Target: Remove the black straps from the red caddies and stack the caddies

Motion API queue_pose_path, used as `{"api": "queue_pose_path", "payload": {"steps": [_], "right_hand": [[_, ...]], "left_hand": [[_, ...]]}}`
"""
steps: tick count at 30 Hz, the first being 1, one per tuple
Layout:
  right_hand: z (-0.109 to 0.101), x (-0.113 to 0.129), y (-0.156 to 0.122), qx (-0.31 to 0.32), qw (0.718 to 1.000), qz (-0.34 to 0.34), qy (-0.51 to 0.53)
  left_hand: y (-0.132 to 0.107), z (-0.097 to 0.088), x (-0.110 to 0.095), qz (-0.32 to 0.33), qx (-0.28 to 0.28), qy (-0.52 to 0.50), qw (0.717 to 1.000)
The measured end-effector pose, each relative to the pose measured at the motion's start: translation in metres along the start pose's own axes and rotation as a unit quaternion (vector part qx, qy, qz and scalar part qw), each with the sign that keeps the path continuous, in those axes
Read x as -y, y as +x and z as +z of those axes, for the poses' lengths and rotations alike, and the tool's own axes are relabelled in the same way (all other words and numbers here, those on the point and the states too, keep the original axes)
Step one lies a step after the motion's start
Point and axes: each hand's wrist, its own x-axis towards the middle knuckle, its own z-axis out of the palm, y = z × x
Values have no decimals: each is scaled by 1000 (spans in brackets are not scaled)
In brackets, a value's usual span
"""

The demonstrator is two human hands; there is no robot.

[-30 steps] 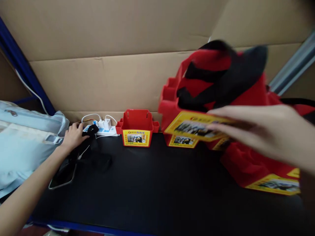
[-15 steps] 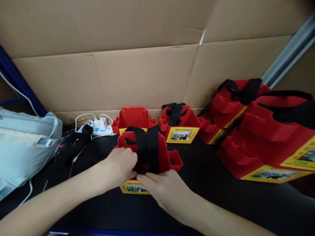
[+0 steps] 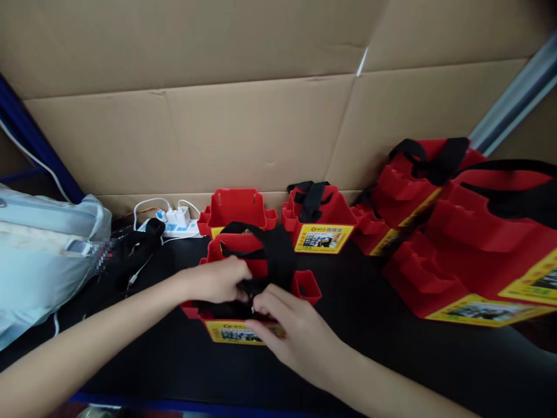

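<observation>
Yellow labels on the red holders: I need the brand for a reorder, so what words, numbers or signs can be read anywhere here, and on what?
Nothing can be read.
Label on the red holder under both hands: print too small and blurred.
Label on the holder behind it: blurred, with a small picture.
Labels on the large holders at right: blurred.
Power strip: no legible marking.

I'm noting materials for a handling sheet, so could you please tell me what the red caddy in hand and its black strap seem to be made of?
Red caddy: looks like moulded plastic, smooth, slightly glossy, with rigid walls and rounded side pockets. Black strap: apparently woven fabric webbing, matte; it bends limply where both hands pinch it.
</observation>
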Motion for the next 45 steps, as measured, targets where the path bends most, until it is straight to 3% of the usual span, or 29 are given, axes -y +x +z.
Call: {"api": "queue_pose_path", "payload": {"steps": [2,5,7,10,12,15,17,18,19,21,22,23,24,27,29,33,37,40,45], "right_hand": [[-10,-5,7,-68,997,23,14],[-31,-9,24,-117,993,32,-10],[-44,-8,37,-85,996,26,-28],[-57,-4,55,-6,999,11,-46],[-62,-4,64,28,999,8,-41],[-63,-10,72,25,999,36,-13],[-62,-16,75,15,998,67,14],[-60,-20,75,13,996,83,32],[-59,-23,76,15,994,99,49],[-55,-29,77,15,988,129,79],[-53,-32,77,14,986,141,91],[-51,-35,78,18,983,149,103],[-49,-38,78,22,981,151,118],[-46,-44,79,29,978,142,149],[-47,-46,79,19,980,139,143],[-48,-45,78,2,979,125,163],[-42,-42,78,-73,952,108,277],[-33,-38,76,-108,942,118,294],[-29,-34,72,-119,952,111,260]], "left_hand": [[-11,-17,2,-9,-84,-172,982],[-21,-36,2,-34,-205,-339,918],[-19,-41,1,-14,-259,-383,887],[-10,-41,3,57,-270,-402,873],[-6,-41,7,66,-258,-388,882],[-11,-45,12,28,-232,-340,911],[-19,-49,11,25,-255,-279,925],[-24,-50,9,24,-299,-237,924],[-28,-50,5,18,-372,-185,909],[-33,-48,-5,-12,-546,-75,834],[-33,-45,-12,-19,-610,-28,792],[-32,-42,-18,-10,-636,10,772],[-29,-38,-24,12,-620,36,784],[-15,-28,-33,76,-441,39,893],[-6,-25,-29,71,-372,-10,925],[3,-31,-12,40,-352,-142,924],[2,-37,-3,54,-408,-246,877],[4,-35,-6,60,-435,-260,860],[5,-32,-11,69,-421,-252,869]]}}
